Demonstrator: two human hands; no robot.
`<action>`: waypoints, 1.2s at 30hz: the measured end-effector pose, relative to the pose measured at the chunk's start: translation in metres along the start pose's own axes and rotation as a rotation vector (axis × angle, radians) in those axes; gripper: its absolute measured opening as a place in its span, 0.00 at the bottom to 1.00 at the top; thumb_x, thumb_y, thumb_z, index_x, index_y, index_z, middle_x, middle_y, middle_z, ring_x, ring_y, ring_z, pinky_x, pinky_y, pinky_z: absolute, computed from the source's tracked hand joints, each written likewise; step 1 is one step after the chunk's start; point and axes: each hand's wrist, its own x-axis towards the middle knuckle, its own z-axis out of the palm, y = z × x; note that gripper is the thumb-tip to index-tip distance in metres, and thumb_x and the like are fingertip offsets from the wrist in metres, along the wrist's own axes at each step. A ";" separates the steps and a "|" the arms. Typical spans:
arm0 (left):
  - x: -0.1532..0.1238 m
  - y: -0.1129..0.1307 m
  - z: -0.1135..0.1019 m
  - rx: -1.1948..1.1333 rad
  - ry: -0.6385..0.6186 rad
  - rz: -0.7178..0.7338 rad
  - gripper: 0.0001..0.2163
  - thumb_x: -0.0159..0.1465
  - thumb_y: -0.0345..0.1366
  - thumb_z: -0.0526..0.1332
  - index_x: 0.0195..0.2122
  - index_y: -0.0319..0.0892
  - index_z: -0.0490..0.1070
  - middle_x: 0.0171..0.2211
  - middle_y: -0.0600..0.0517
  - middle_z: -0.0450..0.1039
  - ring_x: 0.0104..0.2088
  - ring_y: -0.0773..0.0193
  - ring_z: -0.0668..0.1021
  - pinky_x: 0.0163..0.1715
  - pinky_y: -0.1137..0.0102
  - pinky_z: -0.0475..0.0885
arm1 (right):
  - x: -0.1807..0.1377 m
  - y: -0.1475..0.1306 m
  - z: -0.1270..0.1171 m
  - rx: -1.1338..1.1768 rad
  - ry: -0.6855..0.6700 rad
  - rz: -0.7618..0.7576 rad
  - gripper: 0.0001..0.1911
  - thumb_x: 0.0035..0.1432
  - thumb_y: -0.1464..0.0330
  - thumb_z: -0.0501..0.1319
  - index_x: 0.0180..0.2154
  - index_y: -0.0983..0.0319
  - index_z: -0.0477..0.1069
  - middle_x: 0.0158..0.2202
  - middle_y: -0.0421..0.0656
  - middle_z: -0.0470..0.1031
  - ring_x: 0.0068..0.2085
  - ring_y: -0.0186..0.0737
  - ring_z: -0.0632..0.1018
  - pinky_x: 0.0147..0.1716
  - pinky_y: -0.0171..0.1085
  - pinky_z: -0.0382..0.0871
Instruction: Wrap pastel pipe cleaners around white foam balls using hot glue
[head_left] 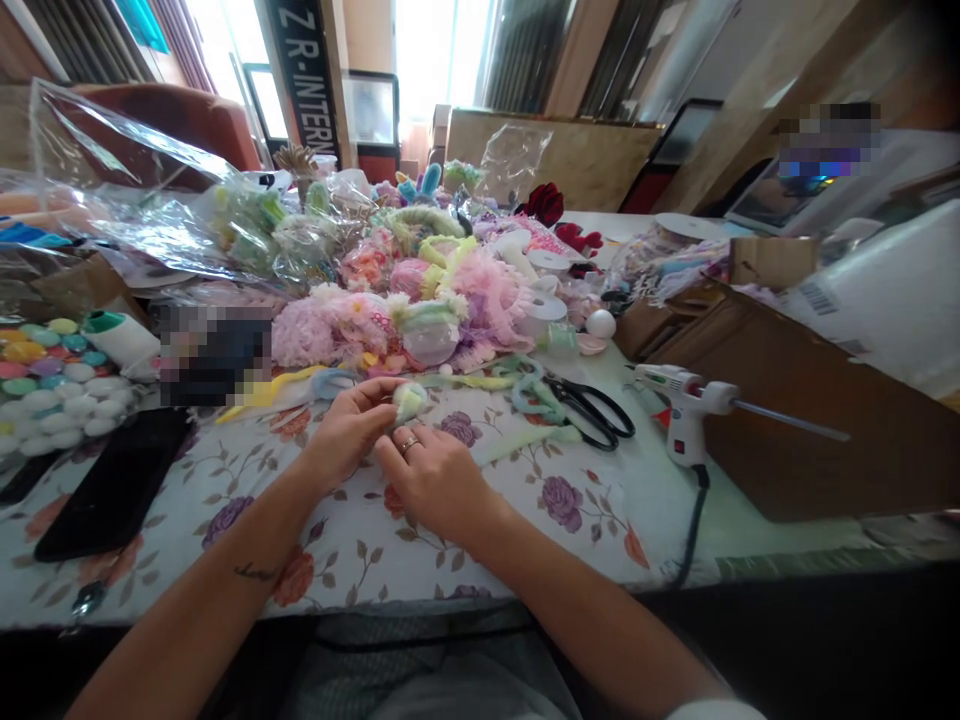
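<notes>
My left hand (349,425) is closed in a pinch around a small round bundle (410,400) in pale green, white and yellow, just above the flowered cloth. Close below the bundle sits my right hand (439,480), its fingers curled in and a ring on one of them. What its fingertips grip, if anything, is hidden. Beyond the hands lies a pale yellow-green ribbon (480,381). To the right, black-handled scissors (600,410) rest beside a loop of mint ribbon (531,390).
A white glue gun (682,410) with its stick stands at right, before a cardboard box (787,400). Pink and purple trim (487,300) is heaped at the back. A black phone (116,490) and a bag of coloured balls (64,390) lie at left.
</notes>
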 end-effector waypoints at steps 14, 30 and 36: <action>-0.002 -0.001 0.002 0.118 0.021 0.019 0.13 0.52 0.38 0.71 0.37 0.40 0.78 0.32 0.51 0.77 0.30 0.67 0.74 0.31 0.75 0.67 | -0.004 -0.001 -0.006 0.147 0.148 -0.002 0.09 0.62 0.72 0.54 0.40 0.65 0.72 0.28 0.43 0.76 0.28 0.40 0.74 0.26 0.39 0.65; -0.001 0.004 -0.008 0.190 -0.192 0.060 0.15 0.54 0.36 0.71 0.44 0.44 0.80 0.39 0.47 0.79 0.35 0.64 0.76 0.33 0.73 0.71 | -0.106 0.181 -0.036 0.033 -0.641 1.092 0.19 0.56 0.55 0.60 0.39 0.64 0.74 0.37 0.51 0.78 0.36 0.49 0.77 0.27 0.37 0.59; 0.004 0.009 -0.013 0.225 -0.101 0.139 0.16 0.51 0.38 0.73 0.41 0.42 0.81 0.40 0.46 0.79 0.38 0.60 0.77 0.36 0.71 0.71 | -0.089 0.185 -0.042 -0.068 -0.772 0.999 0.13 0.55 0.59 0.59 0.27 0.62 0.71 0.27 0.50 0.75 0.29 0.48 0.75 0.23 0.37 0.55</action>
